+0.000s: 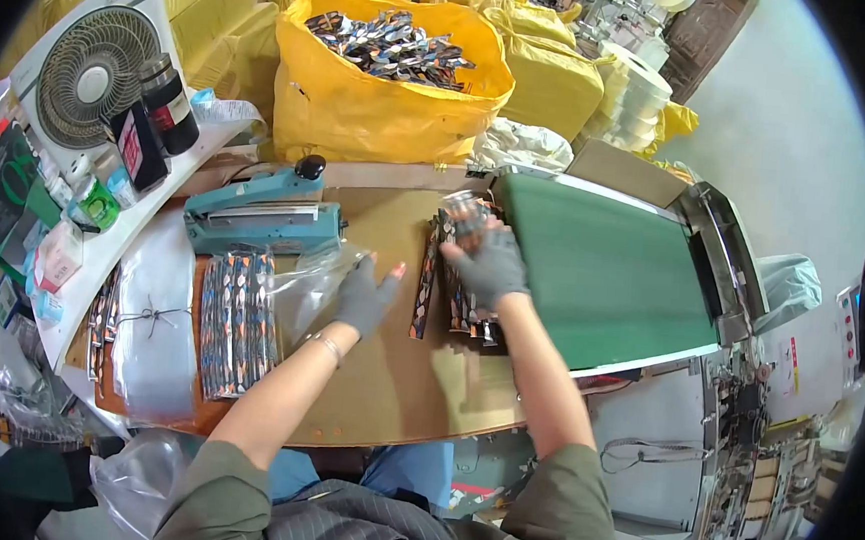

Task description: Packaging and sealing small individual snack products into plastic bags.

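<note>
My left hand point(365, 293), in a grey fingerless glove, is over the cardboard-covered table point(364, 386) with thumb and fingers apart. Beside its fingers lies a clear plastic bag point(311, 284); whether they touch is unclear. My right hand point(489, 263), gloved alike, is on a pile of long narrow printed packets point(463, 313) by the green conveyor belt point(605, 274); its fingertips are blurred, and its grip cannot be made out. One packet point(423, 292) lies just left of the pile. Bagged packets point(239, 324) lie left of my left forearm.
A teal hand impulse sealer point(267, 213) stands at the back left. Flat clear bags point(156, 326), tied with string, lie at the left. Behind the table is a yellow sack point(383, 116) full of packets. A white side shelf point(208, 141) holds a fan point(94, 81), a phone and a flask.
</note>
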Motion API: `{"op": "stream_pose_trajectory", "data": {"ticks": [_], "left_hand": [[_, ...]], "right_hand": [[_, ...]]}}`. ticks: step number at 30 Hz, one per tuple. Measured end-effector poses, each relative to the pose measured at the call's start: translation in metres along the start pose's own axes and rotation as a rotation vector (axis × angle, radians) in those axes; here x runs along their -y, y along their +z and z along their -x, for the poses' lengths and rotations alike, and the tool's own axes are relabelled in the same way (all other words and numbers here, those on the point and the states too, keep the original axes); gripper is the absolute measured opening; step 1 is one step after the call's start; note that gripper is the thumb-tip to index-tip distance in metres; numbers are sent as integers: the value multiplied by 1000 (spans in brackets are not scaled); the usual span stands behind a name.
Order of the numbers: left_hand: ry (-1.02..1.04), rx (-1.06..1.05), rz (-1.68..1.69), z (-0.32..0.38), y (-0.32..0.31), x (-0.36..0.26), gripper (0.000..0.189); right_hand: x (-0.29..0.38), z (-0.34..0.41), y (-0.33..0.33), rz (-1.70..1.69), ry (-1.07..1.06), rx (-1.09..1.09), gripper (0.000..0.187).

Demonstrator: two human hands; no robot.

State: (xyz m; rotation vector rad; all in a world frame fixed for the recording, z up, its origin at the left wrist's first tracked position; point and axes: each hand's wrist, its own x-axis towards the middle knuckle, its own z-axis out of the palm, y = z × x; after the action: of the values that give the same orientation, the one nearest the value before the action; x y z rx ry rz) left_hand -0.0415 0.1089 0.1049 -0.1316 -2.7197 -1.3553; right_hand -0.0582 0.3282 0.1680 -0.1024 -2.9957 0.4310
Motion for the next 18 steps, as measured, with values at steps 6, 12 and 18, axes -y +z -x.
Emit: {"op": "stream_pose_trajectory", "data": {"ticks": [6,12,18], "left_hand": [[-25,88,47,-17,42,-12,69],[-156,-43,272,-21,46,5,72],[-495,315,522,-35,4,19,100]], "right_hand": [[3,-21,39,-192,380,30,103],[-40,-34,61,-301,644,-84,86],[43,17,86,-1170,317,431,59]]}}
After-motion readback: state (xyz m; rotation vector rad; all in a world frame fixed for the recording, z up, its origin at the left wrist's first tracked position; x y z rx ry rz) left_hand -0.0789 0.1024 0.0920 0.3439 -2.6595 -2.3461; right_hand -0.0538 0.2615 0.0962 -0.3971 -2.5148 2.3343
